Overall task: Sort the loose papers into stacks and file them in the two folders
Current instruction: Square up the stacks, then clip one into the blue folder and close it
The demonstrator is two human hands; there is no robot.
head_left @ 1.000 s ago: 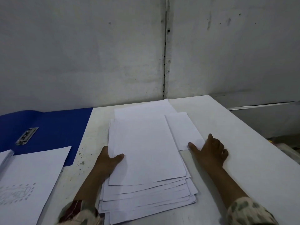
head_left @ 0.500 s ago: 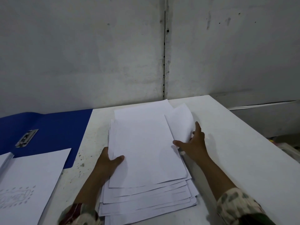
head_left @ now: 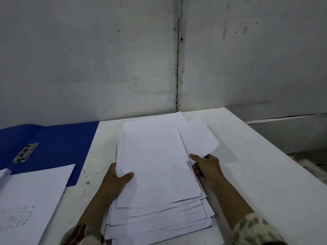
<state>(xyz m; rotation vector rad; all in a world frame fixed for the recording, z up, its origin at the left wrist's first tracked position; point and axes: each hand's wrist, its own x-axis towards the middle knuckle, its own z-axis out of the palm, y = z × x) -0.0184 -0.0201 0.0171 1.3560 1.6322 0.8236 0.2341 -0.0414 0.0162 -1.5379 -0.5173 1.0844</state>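
A loose, fanned stack of white papers point(head_left: 155, 174) lies in the middle of the white table point(head_left: 265, 174). My left hand point(head_left: 115, 181) grips the stack's left edge, thumb on the top sheet and fingers under it. My right hand point(head_left: 207, 167) pinches a smaller white sheet point(head_left: 198, 138) by its near corner, lifted and curling at the stack's right side. An open blue folder point(head_left: 58, 138) with a metal clip point(head_left: 26, 152) lies at the left. A sheet with a faint drawing point(head_left: 30, 200) lies on the folder's near part.
A grey wall point(head_left: 123, 59) stands right behind the table. The table's right edge runs diagonally toward me, with a lower ledge and some clutter point(head_left: 311, 165) beyond it. Speckled bare tabletop point(head_left: 88, 174) separates the folder and the stack.
My right hand went from resting on the small sheet's near corner to pinching it and lifting it off the table. My left hand stayed on the stack's left edge.
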